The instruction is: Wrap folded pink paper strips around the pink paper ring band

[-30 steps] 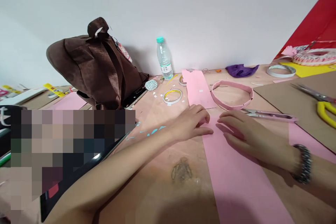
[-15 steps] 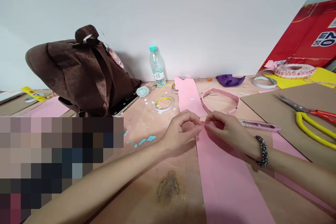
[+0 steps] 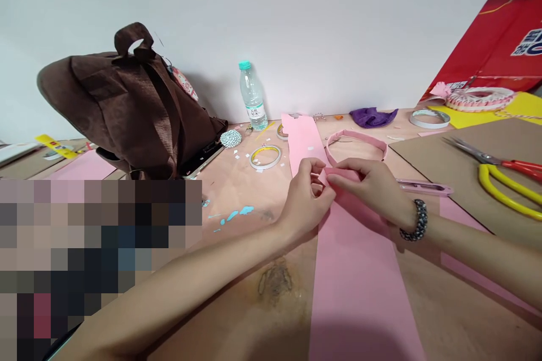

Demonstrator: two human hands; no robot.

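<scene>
A long pink paper strip (image 3: 359,276) runs from the front edge of the view up to both hands, its far end raised and folded over. My right hand (image 3: 372,186), with a dark beaded bracelet at the wrist, pinches that end between thumb and fingers. My left hand (image 3: 307,197) is closed at the strip's left corner, its fingers curled against the paper. Behind the hands lie another pink paper piece (image 3: 302,138) and a pink ring-shaped band (image 3: 359,138). A pink cutter (image 3: 425,186) rests just right of my right hand.
Brown backpack (image 3: 127,107) at left, water bottle (image 3: 253,98) by the wall. Tape roll (image 3: 265,157) and paper scraps lie behind the left hand. Scissors (image 3: 491,163) rest on cardboard (image 3: 516,141) at right, near a purple cloth (image 3: 372,117). A pixelated patch hides the lower left.
The strip's far end has been lifted and bent over by the fingers. My left hand has turned more upright and its fingers have curled. The view has shifted slightly.
</scene>
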